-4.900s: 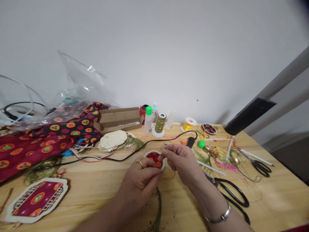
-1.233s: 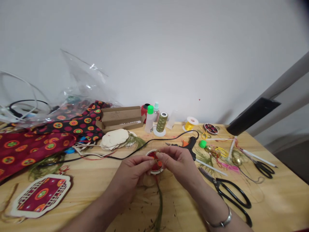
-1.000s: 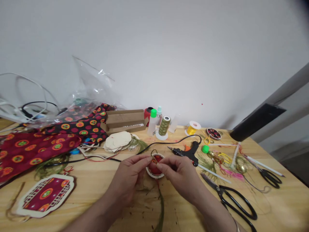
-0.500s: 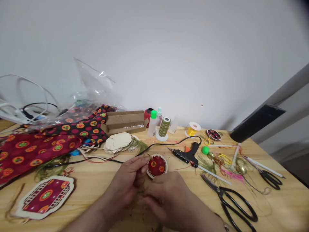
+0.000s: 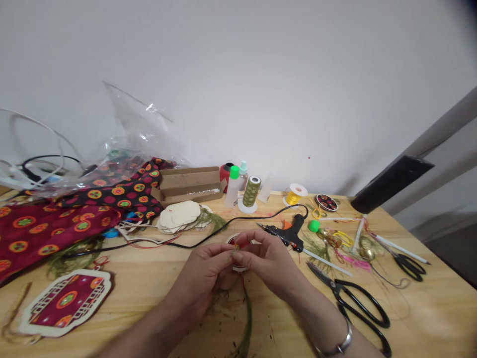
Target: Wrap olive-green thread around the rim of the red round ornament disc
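Observation:
My left hand (image 5: pixel 208 276) and my right hand (image 5: pixel 266 261) meet over the middle of the wooden table (image 5: pixel 410 318). Their fingertips pinch together at a thin olive thread or tassel strand (image 5: pixel 246 308) that trails down toward me. A small round red-patterned disc (image 5: pixel 233 239) lies just behind the fingers and is mostly hidden by them. I cannot tell whether either hand touches the disc.
A black glue gun (image 5: pixel 288 232) with its cord lies right of the hands. Big black scissors (image 5: pixel 354 306) and smaller scissors (image 5: pixel 408 263) lie further right. Thread spools (image 5: pixel 251 191), bottles (image 5: pixel 233 186), a cardboard box (image 5: pixel 188 185), patterned fabric (image 5: pixel 55 223) and a fabric-filled wooden cutout (image 5: pixel 65 303) lie behind and to the left.
My right hand has come back up from low on the table to meet the left at the strand. The disc is now largely covered by my fingers.

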The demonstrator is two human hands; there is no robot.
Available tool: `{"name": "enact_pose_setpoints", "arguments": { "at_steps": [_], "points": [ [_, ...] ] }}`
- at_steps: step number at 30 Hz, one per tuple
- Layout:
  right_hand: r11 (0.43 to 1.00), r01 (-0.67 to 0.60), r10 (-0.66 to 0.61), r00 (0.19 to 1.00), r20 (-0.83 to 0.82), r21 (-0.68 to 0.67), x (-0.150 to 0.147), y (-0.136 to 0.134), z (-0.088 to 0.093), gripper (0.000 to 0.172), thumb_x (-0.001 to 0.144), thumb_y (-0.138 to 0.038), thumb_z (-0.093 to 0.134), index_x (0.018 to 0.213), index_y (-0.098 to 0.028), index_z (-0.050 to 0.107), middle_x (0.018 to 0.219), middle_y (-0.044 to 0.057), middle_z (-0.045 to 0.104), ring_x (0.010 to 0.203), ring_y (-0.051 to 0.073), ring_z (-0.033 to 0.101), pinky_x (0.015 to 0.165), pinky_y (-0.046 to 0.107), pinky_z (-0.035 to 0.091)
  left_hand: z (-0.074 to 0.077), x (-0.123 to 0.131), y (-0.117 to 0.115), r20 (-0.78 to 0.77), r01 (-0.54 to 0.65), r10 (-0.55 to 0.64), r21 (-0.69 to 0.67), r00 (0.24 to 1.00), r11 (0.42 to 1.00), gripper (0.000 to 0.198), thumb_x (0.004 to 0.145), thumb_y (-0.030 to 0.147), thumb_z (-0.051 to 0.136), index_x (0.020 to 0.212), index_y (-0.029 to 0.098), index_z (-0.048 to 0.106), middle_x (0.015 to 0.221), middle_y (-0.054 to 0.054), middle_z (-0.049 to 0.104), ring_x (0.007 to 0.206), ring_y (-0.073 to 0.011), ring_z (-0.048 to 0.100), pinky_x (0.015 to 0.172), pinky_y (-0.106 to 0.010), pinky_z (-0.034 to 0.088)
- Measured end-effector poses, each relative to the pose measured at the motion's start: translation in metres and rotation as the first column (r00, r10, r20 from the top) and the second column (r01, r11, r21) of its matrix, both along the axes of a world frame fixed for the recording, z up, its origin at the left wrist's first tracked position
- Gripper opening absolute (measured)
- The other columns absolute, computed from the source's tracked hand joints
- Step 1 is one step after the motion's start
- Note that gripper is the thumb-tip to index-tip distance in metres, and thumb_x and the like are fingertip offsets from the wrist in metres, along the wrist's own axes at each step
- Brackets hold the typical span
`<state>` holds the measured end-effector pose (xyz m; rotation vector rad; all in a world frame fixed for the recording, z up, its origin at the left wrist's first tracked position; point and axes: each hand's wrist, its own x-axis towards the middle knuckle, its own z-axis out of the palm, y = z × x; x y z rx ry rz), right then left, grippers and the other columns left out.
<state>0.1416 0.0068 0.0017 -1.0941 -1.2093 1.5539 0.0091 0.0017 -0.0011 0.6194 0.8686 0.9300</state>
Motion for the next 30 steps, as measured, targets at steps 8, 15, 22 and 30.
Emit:
{"name": "enact_pose_setpoints", "arguments": {
  "at_steps": [8,15,22,30],
  "points": [
    [0.998,0.037,-0.035,0.999,0.036,-0.057,0.0025,0.0011,0.0055,0.018,0.068,-0.03,0.062,0.065,-0.015,0.053,0.046,-0.006,0.048,0.039,0.007,0.044,0.042,0.021,0.037,0.0001,0.0002,-0.0014,-0.131,0.084,-0.072,0.09,0.989,0.992,0.011,0.067,0.023,0.066,0.067,0.015,0.073,0.061,-0.003,0.067,0.063,-0.0149,0.059,0.062,-0.023,0.044],
    [0.995,0.1,-0.1,0.992,0.072,-0.001,0.0049,0.0022,0.0104,0.014,0.064,-0.02,0.062,0.056,-0.014,0.052,0.049,-0.006,0.048,0.044,0.005,0.039,0.045,0.018,0.031,-0.0035,-0.0008,0.0007,-0.169,0.1,-0.077,0.137,0.983,0.985,0.012,0.068,0.023,0.067,0.076,0.018,0.074,0.065,-0.001,0.069,0.072,-0.0147,0.059,0.069,-0.021,0.042],
    [0.993,0.11,-0.115,0.985,0.131,0.046,0.007,0.0027,0.0068,0.013,0.065,-0.021,0.062,0.057,-0.014,0.054,0.055,-0.003,0.053,0.053,0.009,0.045,0.052,0.021,0.036,0.0009,-0.0018,-0.0016,-0.25,0.075,-0.045,0.114,0.967,0.991,0.011,0.066,0.024,0.069,0.074,0.019,0.074,0.05,0.004,0.061,0.048,-0.0066,0.048,0.051,-0.015,0.037],
    [0.989,0.101,-0.122,0.971,0.204,0.109,0.0083,0.0032,0.0039,0.011,0.068,-0.022,0.06,0.06,-0.015,0.056,0.059,-0.001,0.055,0.056,0.01,0.047,0.053,0.022,0.037,0.0013,0.0022,-0.0016,-0.169,0.071,-0.053,0.1,0.984,0.992,0.012,0.067,0.023,0.068,0.077,0.018,0.074,0.058,0.0,0.066,0.058,-0.0102,0.056,0.055,-0.016,0.041]
  ]
}}
